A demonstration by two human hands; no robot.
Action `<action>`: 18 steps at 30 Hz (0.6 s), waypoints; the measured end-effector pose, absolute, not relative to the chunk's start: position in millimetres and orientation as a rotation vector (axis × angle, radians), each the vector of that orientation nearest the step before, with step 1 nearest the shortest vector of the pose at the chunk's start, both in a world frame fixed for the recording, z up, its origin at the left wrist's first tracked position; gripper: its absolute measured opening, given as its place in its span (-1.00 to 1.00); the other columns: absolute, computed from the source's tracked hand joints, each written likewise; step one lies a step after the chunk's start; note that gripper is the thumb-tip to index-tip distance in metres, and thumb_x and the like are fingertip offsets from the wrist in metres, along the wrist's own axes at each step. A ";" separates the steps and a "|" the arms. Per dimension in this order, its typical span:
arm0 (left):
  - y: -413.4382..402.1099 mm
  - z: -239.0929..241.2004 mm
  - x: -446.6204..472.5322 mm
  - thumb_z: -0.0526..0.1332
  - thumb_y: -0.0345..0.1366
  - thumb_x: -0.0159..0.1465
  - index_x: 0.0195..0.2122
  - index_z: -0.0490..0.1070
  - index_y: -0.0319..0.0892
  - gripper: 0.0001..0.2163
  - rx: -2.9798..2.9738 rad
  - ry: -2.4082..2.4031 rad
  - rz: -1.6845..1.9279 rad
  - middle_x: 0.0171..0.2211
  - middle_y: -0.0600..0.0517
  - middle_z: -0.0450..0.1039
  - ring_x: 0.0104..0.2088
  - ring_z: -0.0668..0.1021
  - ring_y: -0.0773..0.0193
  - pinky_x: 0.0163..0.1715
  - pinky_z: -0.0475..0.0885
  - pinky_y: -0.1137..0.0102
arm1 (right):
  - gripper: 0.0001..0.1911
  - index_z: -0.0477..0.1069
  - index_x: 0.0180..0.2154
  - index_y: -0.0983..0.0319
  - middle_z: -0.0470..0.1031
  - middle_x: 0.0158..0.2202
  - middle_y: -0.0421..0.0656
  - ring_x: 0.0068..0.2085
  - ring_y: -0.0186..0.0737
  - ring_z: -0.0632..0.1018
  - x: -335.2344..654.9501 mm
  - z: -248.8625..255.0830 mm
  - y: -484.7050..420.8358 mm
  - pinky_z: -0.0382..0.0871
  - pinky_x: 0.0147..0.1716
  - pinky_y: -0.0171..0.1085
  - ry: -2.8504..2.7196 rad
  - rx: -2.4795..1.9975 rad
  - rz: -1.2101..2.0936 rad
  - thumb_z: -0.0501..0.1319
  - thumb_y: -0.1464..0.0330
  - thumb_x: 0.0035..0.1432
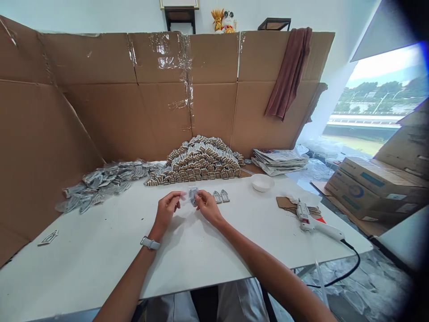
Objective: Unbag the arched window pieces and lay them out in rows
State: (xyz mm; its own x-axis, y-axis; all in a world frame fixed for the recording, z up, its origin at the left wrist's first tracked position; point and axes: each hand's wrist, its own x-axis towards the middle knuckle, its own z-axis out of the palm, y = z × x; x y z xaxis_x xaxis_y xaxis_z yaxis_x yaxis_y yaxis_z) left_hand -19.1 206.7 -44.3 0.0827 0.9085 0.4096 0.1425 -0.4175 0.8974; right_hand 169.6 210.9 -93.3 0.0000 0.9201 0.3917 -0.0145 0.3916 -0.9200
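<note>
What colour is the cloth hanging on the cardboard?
The cloth is dark reddish-brown; it shows in the head view.

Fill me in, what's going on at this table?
A person's right hand grips a small, flat grey piece in clear plastic above the white tabletop. The left hand is close beside it; whether it grips the plastic is unclear. Two small grey-and-white, pointed-top pieces lie just right of the right hand. Behind stands a big stack of small pieces; a white glue gun sits unheld at right.
</note>
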 end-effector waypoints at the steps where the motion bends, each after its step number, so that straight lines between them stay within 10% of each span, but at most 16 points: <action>1: 206.6 -44.4 -18.1 0.27 -0.18 0.28 -0.16 0.67 -0.16 -0.75 1.666 1.058 1.388 -0.44 0.04 0.53 -0.52 0.42 0.31 -0.54 0.29 0.42 | -0.61 0.47 -0.08 0.17 0.57 -0.25 -0.15 -0.35 -0.19 0.56 169.3 -93.2 209.7 0.49 -0.39 -0.23 -1.375 -0.909 0.874 0.19 -0.01 0.36; 18: 206.9 -51.1 -11.6 0.47 0.06 0.19 0.01 0.66 -0.21 -0.50 1.633 1.072 1.428 -0.49 0.10 0.42 -0.53 0.32 0.37 -0.55 0.17 0.45 | -0.73 0.50 0.00 0.16 0.55 -0.15 -0.07 -0.13 -0.06 0.55 175.0 -80.8 199.1 0.39 -0.09 -0.15 -1.694 -0.969 0.440 0.06 0.27 0.50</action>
State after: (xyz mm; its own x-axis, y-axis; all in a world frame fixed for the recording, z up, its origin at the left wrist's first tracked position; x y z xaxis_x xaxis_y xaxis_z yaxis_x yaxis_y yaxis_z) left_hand -11.6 206.9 -51.1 0.0471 0.9133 0.4045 0.1336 -0.4071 0.9036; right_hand 175.0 199.1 -80.8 -0.0846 0.7812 0.6185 0.3812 0.5989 -0.7042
